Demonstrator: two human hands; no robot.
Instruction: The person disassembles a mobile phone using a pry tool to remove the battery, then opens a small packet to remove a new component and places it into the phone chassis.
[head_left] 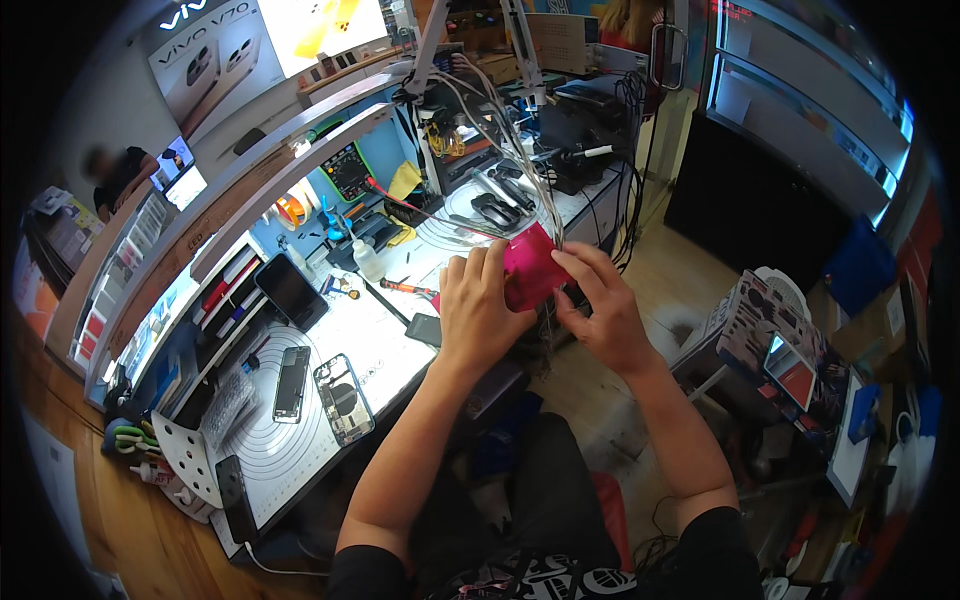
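Up in front of me, at the right edge of the workbench, I hold a glossy magenta packet or sheet (535, 268); its exact kind does not show. My left hand (478, 310) grips its left side, fingers bent over it and the thumb pointing right. At its right edge, my right hand (607, 308) pinches with thumb and index finger. Below and left of my left hand lies a small dark flat device (424, 328). An orange and black screwdriver (405, 287) rests close to my left fingers. An opened phone (345, 400) shows its inner parts beside a separate phone part (291, 385).
A dark phone (289, 291) leans at the bench's back. Another phone (236, 498), with a white cable, lies at the near left corner. A squeeze bottle (367, 260) and a green-edged multimeter (349, 172) stand behind. Cables (535, 165) hang beyond my hands. A patterned chair (775, 345) stands right.
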